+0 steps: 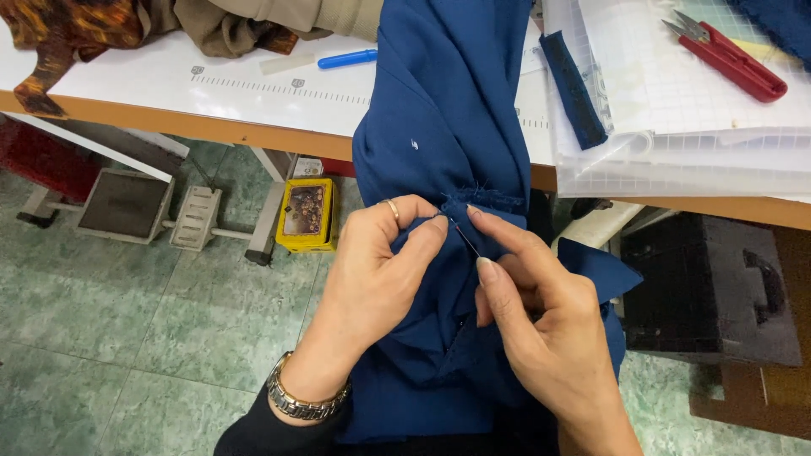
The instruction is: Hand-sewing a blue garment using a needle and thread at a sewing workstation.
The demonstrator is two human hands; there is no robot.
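The left hand (pixel 380 262) pinches a gathered fold of the blue garment (pixel 448 127), thumb and forefinger closed on the cloth just below its frayed edge; a ring sits on one finger and a metal watch (pixel 300 401) on the wrist. The right hand (pixel 541 321) is right beside it, fingertips closed on a thin needle (pixel 466 238) that slants into the same fold, between the two hands. The garment hangs from the counter (pixel 169 93) edge down over the person's lap, bunched where the hands work.

On the counter, to the right of the garment, a dark blue fabric strip (pixel 574 84) lies on a stack of clear gridded sheets (pixel 693 143), and red thread snips (pixel 731 59) rest further right. A blue pen (pixel 346 58) lies to the left, near brown and patterned cloth (pixel 76 25) at the far corner. Under the counter stand a yellow box (pixel 307 213) and a foot pedal (pixel 125 205) on the green tiled floor (pixel 127 338); a black case (pixel 710 287) sits to the right.
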